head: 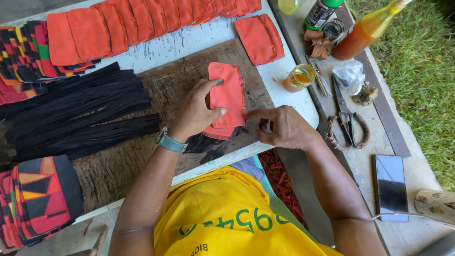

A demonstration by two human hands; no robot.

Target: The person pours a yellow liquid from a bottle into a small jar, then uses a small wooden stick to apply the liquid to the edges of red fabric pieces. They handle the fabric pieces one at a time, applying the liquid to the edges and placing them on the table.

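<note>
A worn wooden board [142, 161] is lying on a white table [189, 45] outdoors, with grass [426, 80] running along the far side. The left hand [196, 111] is pressing flat on an orange cloth piece [230, 92], thumb and forefinger spread narrow over its edge. The right hand [284, 127] is sitting just beside it, fingers curled, forefinger tip touching the cloth's edge. The piece is a plain rectangle, topping a small stack under the left hand. Black strips [80, 114] are lying beyond the left wrist.
</note>
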